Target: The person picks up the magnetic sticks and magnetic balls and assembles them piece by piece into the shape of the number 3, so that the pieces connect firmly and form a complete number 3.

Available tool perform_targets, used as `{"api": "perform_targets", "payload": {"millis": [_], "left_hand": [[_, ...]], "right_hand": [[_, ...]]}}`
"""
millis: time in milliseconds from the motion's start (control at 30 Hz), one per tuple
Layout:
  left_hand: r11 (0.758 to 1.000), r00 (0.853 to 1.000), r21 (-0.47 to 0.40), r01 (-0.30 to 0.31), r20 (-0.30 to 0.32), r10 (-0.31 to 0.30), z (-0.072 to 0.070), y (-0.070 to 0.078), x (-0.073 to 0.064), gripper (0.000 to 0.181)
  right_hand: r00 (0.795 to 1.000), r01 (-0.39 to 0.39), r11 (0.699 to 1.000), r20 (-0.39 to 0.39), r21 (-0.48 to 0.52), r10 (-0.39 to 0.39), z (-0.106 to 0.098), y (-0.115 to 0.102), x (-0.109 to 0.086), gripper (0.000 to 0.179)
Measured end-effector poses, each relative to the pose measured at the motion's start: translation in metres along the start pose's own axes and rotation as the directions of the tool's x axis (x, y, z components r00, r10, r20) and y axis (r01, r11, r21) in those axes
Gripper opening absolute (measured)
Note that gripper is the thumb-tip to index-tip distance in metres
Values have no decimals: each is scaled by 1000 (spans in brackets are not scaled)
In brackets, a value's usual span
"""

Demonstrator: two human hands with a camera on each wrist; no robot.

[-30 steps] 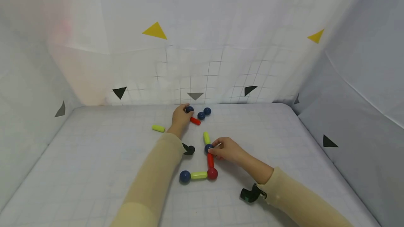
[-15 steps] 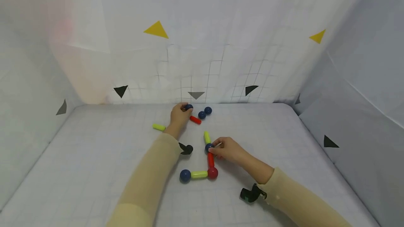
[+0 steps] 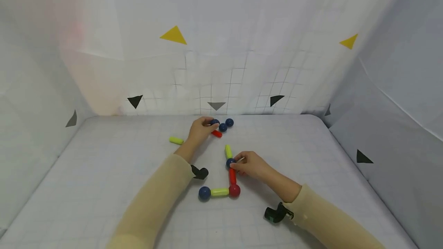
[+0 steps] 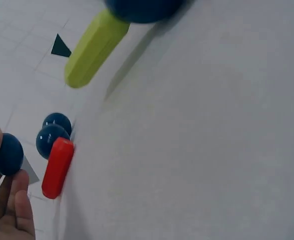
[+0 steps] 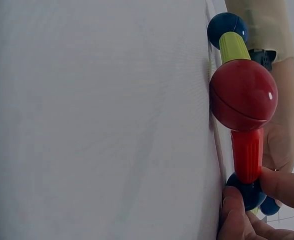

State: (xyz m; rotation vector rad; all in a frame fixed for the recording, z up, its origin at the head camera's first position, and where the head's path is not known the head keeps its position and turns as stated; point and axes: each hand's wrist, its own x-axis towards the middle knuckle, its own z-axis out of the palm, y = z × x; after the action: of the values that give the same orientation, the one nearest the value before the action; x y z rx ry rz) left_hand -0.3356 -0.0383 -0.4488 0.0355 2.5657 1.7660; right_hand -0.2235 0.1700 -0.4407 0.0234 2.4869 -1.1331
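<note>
My left hand (image 3: 200, 131) pinches a dark blue ball (image 4: 8, 155) between thumb and fingers, near the back of the table. Just right of it sit two loose blue balls, one nearer (image 3: 223, 127) and one farther (image 3: 229, 122); a red rod (image 4: 58, 168) lies below them. With thumb and fingertips my right hand (image 3: 252, 164) grips the blue ball (image 5: 248, 194) of a joined chain. From that ball a yellow-green rod (image 3: 228, 151) points away. A red rod (image 3: 232, 176) runs toward me to a red ball (image 5: 243, 94), then another yellow-green rod (image 3: 219, 192) leads left to a blue ball (image 3: 204, 193).
A loose yellow-green rod (image 3: 176, 140) lies left of my left wrist. Black wrist cameras sit at the left cuff (image 3: 200, 172) and right cuff (image 3: 278, 214). White sheeting (image 3: 297, 18) with yellow and black triangles walls the white table (image 3: 104, 172).
My left hand, holding the blue ball, has moved right and slightly toward me, closer to the two loose blue balls. The right hand keeps its grip on the chain in the same place.
</note>
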Motion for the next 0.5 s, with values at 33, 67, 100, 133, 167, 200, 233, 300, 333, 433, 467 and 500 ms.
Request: {"api": "perform_targets", "payload": {"millis": [33,67,100,133,167,200,233,300,333,433,467,500], "left_hand": [[1000,1000,5,-10,13,10,0,1,-2,44],[1000,1000,11,-17,23,16,1,3,-5,44],[1000,999,21,-20,30,19,1,4,-7,43],[999,999,30,-23,37,22,2,5,-8,43],[999,999,39,-23,44,22,3,6,-10,42],[998,998,54,-25,51,22,3,6,-11,42],[998,998,65,-26,59,22,4,7,-12,42],[995,997,93,-19,77,12,5,7,-15,42],[994,996,105,-21,90,12,5,6,-15,43],[991,992,128,-28,127,11,7,5,-18,43],[991,990,132,-31,137,13,8,5,-19,42],[991,989,130,-34,146,15,8,5,-20,42]], "right_hand": [[1000,4,1000,0,2,-4,-1,0,0,35],[1000,7,1000,0,5,-7,-1,0,-1,35],[1000,11,1000,0,9,-11,-1,0,-1,35],[1000,14,1000,-1,12,-14,-2,0,-1,35],[1000,15,1000,-1,14,-15,-2,0,-1,34],[1000,17,1000,-3,16,-17,-2,0,-1,34],[1000,17,1000,-4,18,-17,-2,-1,-2,34],[1000,17,1000,-5,16,-17,-2,-1,-2,33],[1000,18,1000,-5,14,-18,-2,-1,-2,33],[1000,28,999,-6,19,-27,-1,0,-2,33],[999,33,999,-6,19,-33,-1,0,-2,32],[999,38,999,-7,21,-37,-1,1,-2,32]]}}
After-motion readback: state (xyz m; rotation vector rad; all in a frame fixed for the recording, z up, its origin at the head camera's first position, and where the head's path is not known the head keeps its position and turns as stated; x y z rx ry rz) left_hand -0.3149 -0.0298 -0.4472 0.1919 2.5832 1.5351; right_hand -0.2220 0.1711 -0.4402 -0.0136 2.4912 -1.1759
